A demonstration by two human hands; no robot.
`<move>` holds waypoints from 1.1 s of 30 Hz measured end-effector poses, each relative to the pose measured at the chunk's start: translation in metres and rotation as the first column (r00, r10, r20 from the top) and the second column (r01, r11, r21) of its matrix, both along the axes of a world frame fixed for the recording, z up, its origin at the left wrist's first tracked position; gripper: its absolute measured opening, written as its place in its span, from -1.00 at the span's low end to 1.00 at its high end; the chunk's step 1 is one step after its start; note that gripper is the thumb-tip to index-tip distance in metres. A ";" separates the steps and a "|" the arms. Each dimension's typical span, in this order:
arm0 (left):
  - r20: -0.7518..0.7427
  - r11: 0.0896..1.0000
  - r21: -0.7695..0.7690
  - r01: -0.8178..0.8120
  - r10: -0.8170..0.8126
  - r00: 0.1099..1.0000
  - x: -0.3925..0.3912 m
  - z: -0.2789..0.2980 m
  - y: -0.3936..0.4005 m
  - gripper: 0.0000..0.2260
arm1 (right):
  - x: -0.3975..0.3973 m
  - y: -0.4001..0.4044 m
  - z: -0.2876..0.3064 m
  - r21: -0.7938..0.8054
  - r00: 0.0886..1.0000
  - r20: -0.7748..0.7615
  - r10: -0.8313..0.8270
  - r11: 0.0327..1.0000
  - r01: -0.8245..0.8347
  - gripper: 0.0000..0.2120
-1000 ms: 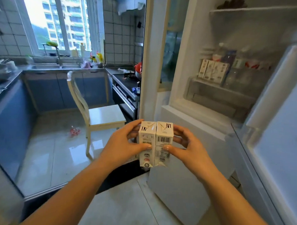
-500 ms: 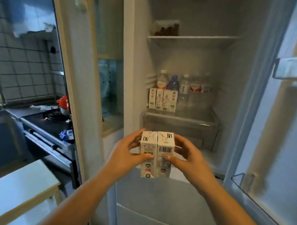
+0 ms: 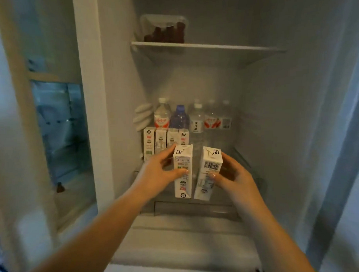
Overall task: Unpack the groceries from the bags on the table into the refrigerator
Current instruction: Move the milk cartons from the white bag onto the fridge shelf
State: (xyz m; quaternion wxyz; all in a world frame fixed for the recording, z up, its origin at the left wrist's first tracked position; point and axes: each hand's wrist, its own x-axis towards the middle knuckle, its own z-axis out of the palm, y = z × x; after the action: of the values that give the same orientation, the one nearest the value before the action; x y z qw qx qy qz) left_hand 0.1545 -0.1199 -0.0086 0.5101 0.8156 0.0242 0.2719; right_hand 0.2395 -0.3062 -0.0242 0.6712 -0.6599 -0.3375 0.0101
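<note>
I face the open refrigerator. My left hand grips a small white drink carton, held upright. My right hand grips a second white carton with a barcode, tilted slightly, a small gap between the two. Both cartons hover just in front of the lower shelf. On that shelf, a row of several like cartons stands at the left, with water bottles behind them.
The upper glass shelf carries a clear lidded box of dark red food. A drawer front sits below the cartons. The fridge door stands open at the right. A cabinet side is at the left.
I have turned from the kitchen to the fridge and come closer. Both hands have carried the cartons forward to the lower shelf, and the two cartons have parted from each other.
</note>
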 end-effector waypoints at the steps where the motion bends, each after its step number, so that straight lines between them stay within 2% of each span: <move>1: 0.003 1.000 -0.005 -0.012 0.012 1.000 0.013 0.004 0.007 -0.33 | 0.015 0.004 0.002 0.014 1.000 -0.007 -0.013 1.000 0.013 -0.46; 7: 0.093 0.998 -0.012 -0.061 0.062 0.994 0.077 0.018 0.039 -0.35 | 0.083 0.036 0.009 0.088 0.999 -0.048 0.014 0.996 -0.010 -0.49; 16: 0.046 0.996 -0.061 -0.061 0.064 0.997 0.126 -0.018 0.065 -0.43 | 0.128 0.065 -0.008 0.002 0.998 -0.064 0.028 1.000 -0.028 -0.49; 19: 0.075 0.998 -0.015 -0.061 0.062 0.995 0.134 -0.025 0.068 -0.45 | 0.134 0.069 -0.009 -0.022 0.999 -0.054 0.007 1.000 -0.008 -0.49; 22: 0.097 0.998 0.007 -0.062 0.061 0.993 0.135 -0.032 0.070 -0.47 | 0.140 0.071 -0.011 -0.082 1.000 -0.006 -0.012 0.997 0.012 -0.45; 27: -0.099 0.989 0.145 -0.001 0.015 0.995 0.128 -0.052 0.081 -0.41 | 0.143 0.071 -0.019 -0.207 0.999 0.034 -0.030 0.978 0.037 -0.40; 30: -0.141 0.972 0.233 -0.020 0.054 0.989 0.127 -0.054 0.083 -0.42 | 0.143 0.070 -0.019 -0.347 0.999 0.040 -0.008 0.938 0.021 -0.38; 33: -0.161 0.967 0.256 0.008 0.035 0.986 0.128 -0.055 0.083 -0.42 | 0.143 0.072 -0.019 -0.440 0.999 0.038 -0.013 0.898 0.028 -0.41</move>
State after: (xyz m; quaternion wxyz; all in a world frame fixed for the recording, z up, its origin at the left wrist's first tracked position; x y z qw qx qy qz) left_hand 0.2829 -0.0365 -0.0631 0.3949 0.8941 0.0364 0.2082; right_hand 0.3820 -0.2341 -0.0434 0.4990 -0.7980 -0.3310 0.0678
